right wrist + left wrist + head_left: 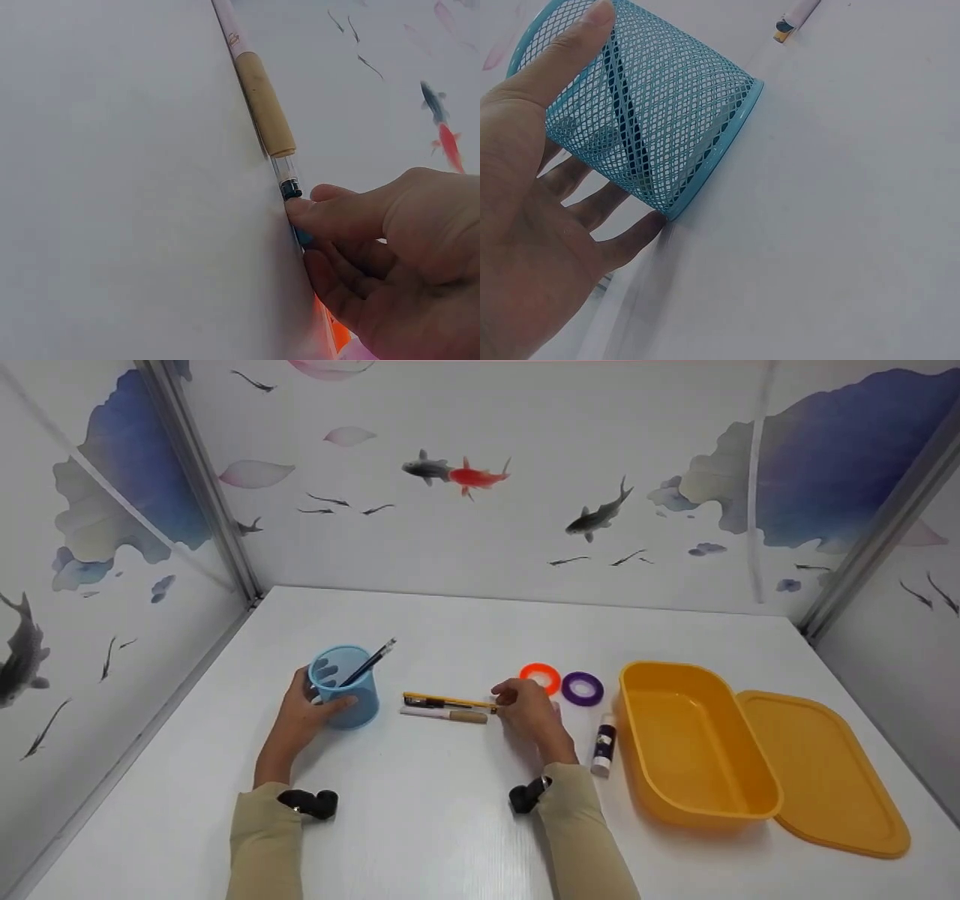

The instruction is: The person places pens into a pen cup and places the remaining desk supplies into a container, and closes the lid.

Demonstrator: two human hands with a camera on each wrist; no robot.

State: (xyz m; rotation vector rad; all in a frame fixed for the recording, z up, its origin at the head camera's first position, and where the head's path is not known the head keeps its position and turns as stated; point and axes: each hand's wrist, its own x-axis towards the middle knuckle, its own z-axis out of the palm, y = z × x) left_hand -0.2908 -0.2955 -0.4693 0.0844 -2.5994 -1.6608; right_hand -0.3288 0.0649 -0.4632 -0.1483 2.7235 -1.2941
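My left hand [304,709] grips a light blue mesh pen cup [356,709], thumb on the near side and fingers around the back. Dark slender pencils [373,660] lean inside the cup, and their shafts show through the mesh in the left wrist view. At the table's middle, my right hand [531,716] pinches the right end of a yellow-and-black pen [442,702] between thumb and fingers. Alongside that pen lies a pale marker with a tan section [266,105]. Part of the pen's end is hidden by the fingertips.
Right of the right hand lie an orange tape ring [553,679], a purple tape ring [583,688] and a glue stick [604,746]. Farther right stands a yellow plastic box [637,750], its yellow lid [832,772] lying beside it. Printed panels [450,547] enclose the white table.
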